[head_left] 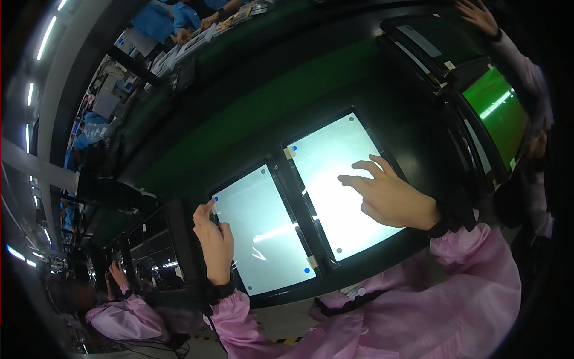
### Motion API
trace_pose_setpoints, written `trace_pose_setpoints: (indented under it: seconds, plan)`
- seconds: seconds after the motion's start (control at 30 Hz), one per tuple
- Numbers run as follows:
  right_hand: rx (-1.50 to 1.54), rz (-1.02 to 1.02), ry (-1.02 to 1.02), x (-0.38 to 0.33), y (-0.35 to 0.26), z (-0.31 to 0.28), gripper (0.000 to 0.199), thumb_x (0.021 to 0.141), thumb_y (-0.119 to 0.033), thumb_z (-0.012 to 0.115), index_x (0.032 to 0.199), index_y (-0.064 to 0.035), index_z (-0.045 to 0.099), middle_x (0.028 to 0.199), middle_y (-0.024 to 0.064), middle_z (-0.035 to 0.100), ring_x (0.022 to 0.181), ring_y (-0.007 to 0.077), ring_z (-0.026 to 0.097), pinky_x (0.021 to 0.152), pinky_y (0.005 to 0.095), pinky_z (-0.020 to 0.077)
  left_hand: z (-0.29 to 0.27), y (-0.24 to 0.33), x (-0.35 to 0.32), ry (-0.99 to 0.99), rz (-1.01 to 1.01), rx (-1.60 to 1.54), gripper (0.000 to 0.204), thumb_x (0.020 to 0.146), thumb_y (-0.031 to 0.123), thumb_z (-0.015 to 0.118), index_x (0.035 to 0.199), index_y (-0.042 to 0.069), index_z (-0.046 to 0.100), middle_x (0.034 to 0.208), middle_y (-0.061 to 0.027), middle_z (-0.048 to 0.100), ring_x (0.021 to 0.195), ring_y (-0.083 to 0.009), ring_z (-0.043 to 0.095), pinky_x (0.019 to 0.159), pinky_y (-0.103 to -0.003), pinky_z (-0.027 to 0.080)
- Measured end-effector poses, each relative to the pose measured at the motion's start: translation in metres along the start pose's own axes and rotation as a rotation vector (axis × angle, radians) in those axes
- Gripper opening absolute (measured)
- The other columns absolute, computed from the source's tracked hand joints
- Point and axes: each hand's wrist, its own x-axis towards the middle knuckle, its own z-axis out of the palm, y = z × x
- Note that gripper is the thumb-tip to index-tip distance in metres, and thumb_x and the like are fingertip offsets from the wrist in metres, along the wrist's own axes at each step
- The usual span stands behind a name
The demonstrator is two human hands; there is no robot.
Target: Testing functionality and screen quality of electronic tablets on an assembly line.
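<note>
**A:** Start nearest to you. What are your hands doing?

**B:** Your pink sleeves come in from the lower edge. Your left hand sits at the left edge of the left panel, fingers curled along that edge with the thumb up near the blue dot at its top left corner. It looks like a light pinch on the panel's rim, though how firm the hold is I cannot tell.

**A:** And your right?

**B:** Your right hand is open, fingers spread and loose, hovering over or resting on the right panel near its right edge. It grips nothing. Whether the fingertips actually touch the glass I cannot tell.

**A:** Where do the two panels lie?

**B:** Side by side, just beside each other, tilted the same way, each seated in a dark tray on the green belt. Both are pale and glossy, with small tape tabs and dots at their corners. The left one is nearer to you.

**A:** Further out?

**B:** Toward the far right of the belt lies another dark tray with a green panel beside it, and another person's hand reaches over them. At the far left end, people in blue work at the line. Another person in pink sits at your lower left.
</note>
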Motion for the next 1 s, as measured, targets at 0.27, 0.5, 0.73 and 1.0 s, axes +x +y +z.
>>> trace_pose_setpoints:
  seconds: [0.27,0.5,0.73,1.0]
  plan:
    - [0.151,-0.081,0.175,0.074,0.008,0.0,0.043,0.076,0.0,0.05,0.119,0.0004,0.047,0.117,0.0174,0.051,0.122,0.0358,0.038,0.101,0.0484,0.0305,0.005,-0.007,0.012,-0.003,-0.02,0.045,0.053,0.073,-0.005,0.046,0.125,-0.005,0.036,0.123,-0.0195,0.047,0.114,-0.0344,0.044,0.097,-0.043,0.03]
    - [-0.051,-0.15,0.117,0.105,0.028,0.034,0.032,0.083,-0.008,0.051,0.113,0.0027,0.049,0.117,0.0126,0.052,0.121,0.0331,0.039,0.103,0.0507,0.026,0.006,-0.001,0.016,-0.059,-0.028,0.075,0.052,0.073,-0.005,0.047,0.123,-0.003,0.034,0.124,-0.0225,0.047,0.11,-0.0367,0.046,0.097,-0.044,0.033]
    - [-0.112,-0.132,0.02,0.078,0.021,0.025,0.031,0.082,-0.009,0.053,0.111,0.0047,0.051,0.112,0.0147,0.056,0.12,0.0337,0.04,0.104,0.0509,0.0253,0.0,0.022,-0.015,-0.116,-0.042,0.032,0.051,0.073,-0.006,0.045,0.123,-0.007,0.035,0.124,-0.0244,0.048,0.111,-0.0378,0.045,0.095,-0.044,0.033]
    - [0.013,-0.021,-0.026,0.01,0.004,-0.003,0.039,0.079,-0.007,0.055,0.115,0.0039,0.049,0.113,0.0145,0.056,0.119,0.0336,0.042,0.105,0.0504,0.0253,-0.01,0.077,-0.07,-0.284,0.007,0.032,0.053,0.072,-0.007,0.046,0.123,-0.01,0.03,0.13,-0.0246,0.044,0.106,-0.0364,0.044,0.095,-0.043,0.033]
